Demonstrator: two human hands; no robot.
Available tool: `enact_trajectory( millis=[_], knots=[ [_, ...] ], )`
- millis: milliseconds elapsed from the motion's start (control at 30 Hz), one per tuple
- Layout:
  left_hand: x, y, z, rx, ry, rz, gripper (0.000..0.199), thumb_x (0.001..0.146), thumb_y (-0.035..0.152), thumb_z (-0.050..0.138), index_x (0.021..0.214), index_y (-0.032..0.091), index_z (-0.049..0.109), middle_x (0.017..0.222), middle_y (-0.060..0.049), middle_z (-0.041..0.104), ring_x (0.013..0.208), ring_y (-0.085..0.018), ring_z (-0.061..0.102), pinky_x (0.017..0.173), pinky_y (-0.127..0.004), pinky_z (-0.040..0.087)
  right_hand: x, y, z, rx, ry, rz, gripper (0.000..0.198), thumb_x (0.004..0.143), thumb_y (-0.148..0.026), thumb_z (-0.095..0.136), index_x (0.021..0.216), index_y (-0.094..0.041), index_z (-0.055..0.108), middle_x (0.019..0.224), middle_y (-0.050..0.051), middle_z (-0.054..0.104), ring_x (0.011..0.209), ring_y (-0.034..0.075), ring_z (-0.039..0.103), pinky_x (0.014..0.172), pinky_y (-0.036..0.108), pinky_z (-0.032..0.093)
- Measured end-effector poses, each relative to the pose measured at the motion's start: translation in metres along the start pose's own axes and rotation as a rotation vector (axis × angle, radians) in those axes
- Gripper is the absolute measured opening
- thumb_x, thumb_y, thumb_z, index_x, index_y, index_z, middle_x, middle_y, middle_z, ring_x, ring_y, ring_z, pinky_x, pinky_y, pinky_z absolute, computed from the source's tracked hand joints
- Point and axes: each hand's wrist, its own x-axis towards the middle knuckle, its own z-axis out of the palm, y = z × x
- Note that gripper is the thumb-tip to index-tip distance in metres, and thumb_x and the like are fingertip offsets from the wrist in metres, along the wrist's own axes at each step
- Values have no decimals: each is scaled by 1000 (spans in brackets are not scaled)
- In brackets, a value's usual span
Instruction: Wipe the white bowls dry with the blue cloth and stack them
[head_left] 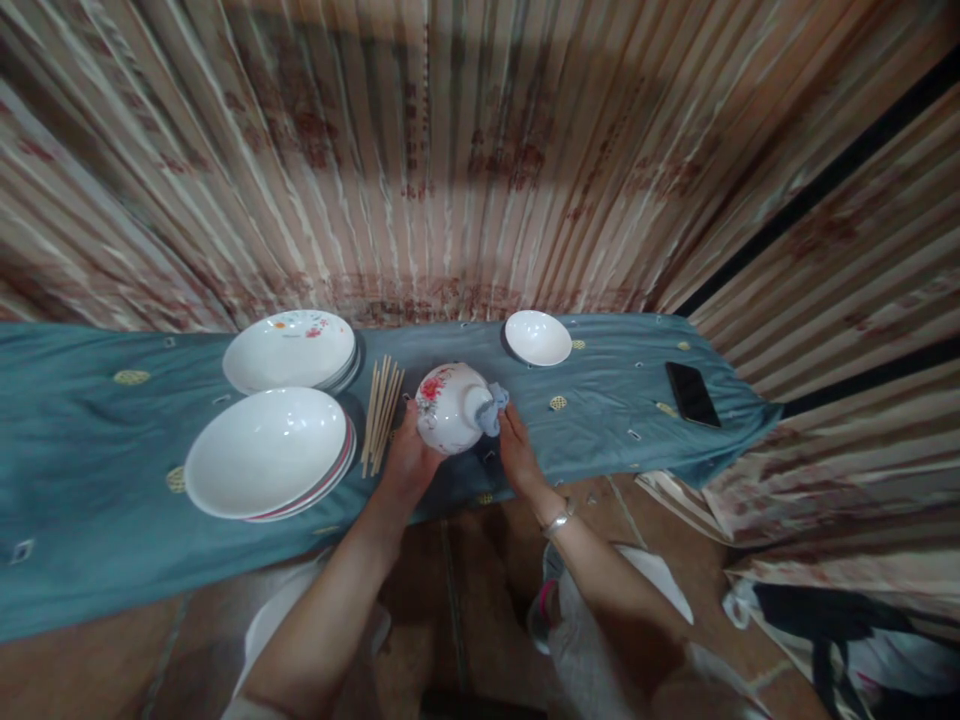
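Note:
Tipped on its side, a white bowl with red flowers is held above the table's near side, its foot turned to the right. My left hand grips the bowl's left and lower edge. A light blue cloth is pressed against the foot by my right hand, whose fingers are closed on it. Several wooden chopsticks lie just left of the bowl. Behind and to the right stands a small white bowl.
Stacked large white bowls and stacked plates with a floral print stand on the left. A black phone lies at the right end of the teal tablecloth. Patterned curtains hang behind the table.

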Motion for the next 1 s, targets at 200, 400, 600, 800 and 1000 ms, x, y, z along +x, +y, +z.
enact_trajectory(
  millis=[200, 400, 600, 800, 1000],
  knots=[
    [-2, 4, 6, -57, 9, -3, 56, 99, 50, 23, 129, 17, 57, 124, -13, 68, 123, -30, 56, 102, -49, 45, -23, -3, 8, -264, -47, -139, 59, 98, -49, 37, 146, -14, 39, 153, 14, 41, 146, 20, 32, 121, 44, 24],
    [1, 5, 6, -39, -5, 61, 51, 97, 51, 31, 120, 18, 61, 125, -12, 67, 122, -27, 58, 101, -43, 47, -48, -5, 19, -599, -114, -319, 62, 101, -34, 31, 154, -8, 13, 160, 21, 22, 151, 24, 14, 121, 50, 23],
    [2, 4, 7, -74, 18, 121, 44, 97, 45, 33, 114, 17, 63, 119, -12, 70, 121, -24, 58, 105, -40, 45, -58, -13, 22, -766, -166, -480, 70, 99, -21, 33, 155, -12, -9, 163, 21, 1, 152, 27, 1, 120, 54, 25],
    [2, 3, 4, -46, 43, 87, 44, 97, 45, 35, 113, 15, 62, 115, -12, 71, 117, -23, 61, 99, -36, 49, -64, -12, 26, -855, -179, -603, 78, 94, -9, 39, 155, -13, -9, 163, 20, -11, 150, 35, 1, 116, 57, 32],
    [6, -2, -3, 8, 126, 94, 38, 92, 48, 45, 105, 19, 65, 102, -10, 75, 107, -24, 67, 92, -37, 53, -65, -8, 26, -920, -255, -744, 78, 93, -7, 41, 156, -13, -4, 162, 21, 7, 150, 35, 8, 115, 58, 34]
  ],
)
